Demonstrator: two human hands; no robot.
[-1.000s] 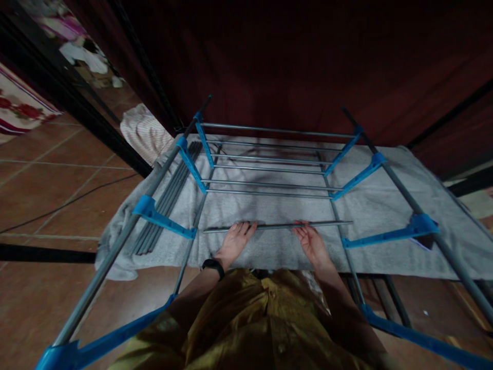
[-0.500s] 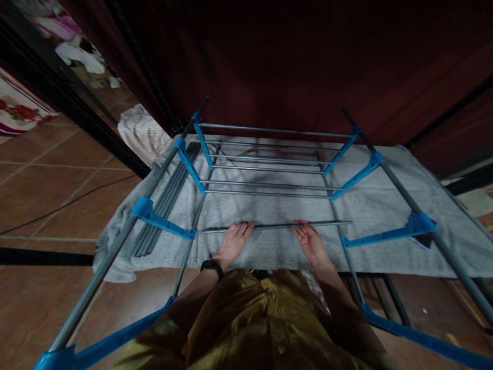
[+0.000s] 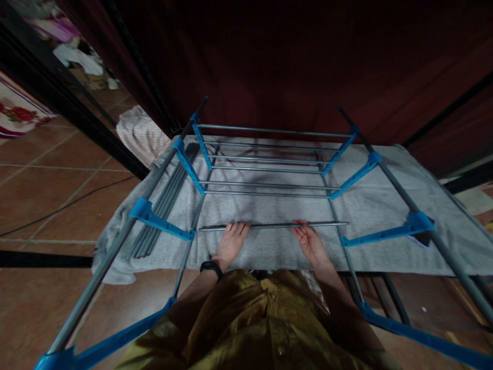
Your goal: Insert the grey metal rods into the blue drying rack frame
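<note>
A thin grey metal tube (image 3: 271, 226) lies crosswise in front of me, between the two sides of a rack frame. My left hand (image 3: 232, 239) is closed over it left of its middle, back of the hand up. With palm turned partly up, my right hand (image 3: 307, 239) pinches the tube right of its middle. Its left end is close to a blue bracket (image 3: 165, 224) on the left side; its right end is near the right blue bracket (image 3: 379, 236). Neither end is seen seated in a bracket. Farther back, several fitted crossbars (image 3: 269, 184) span the frame.
Several loose grey tubes (image 3: 165, 205) lie side by side at the left on a grey cloth (image 3: 262, 208). A dark flat object (image 3: 422, 238) sits by the right bracket. Long side poles (image 3: 396, 182) rise toward me. A dark red curtain (image 3: 277, 67) hangs behind.
The tube and my left hand have shifted slightly to the left. My right hand stays almost in place, still on the tube.
</note>
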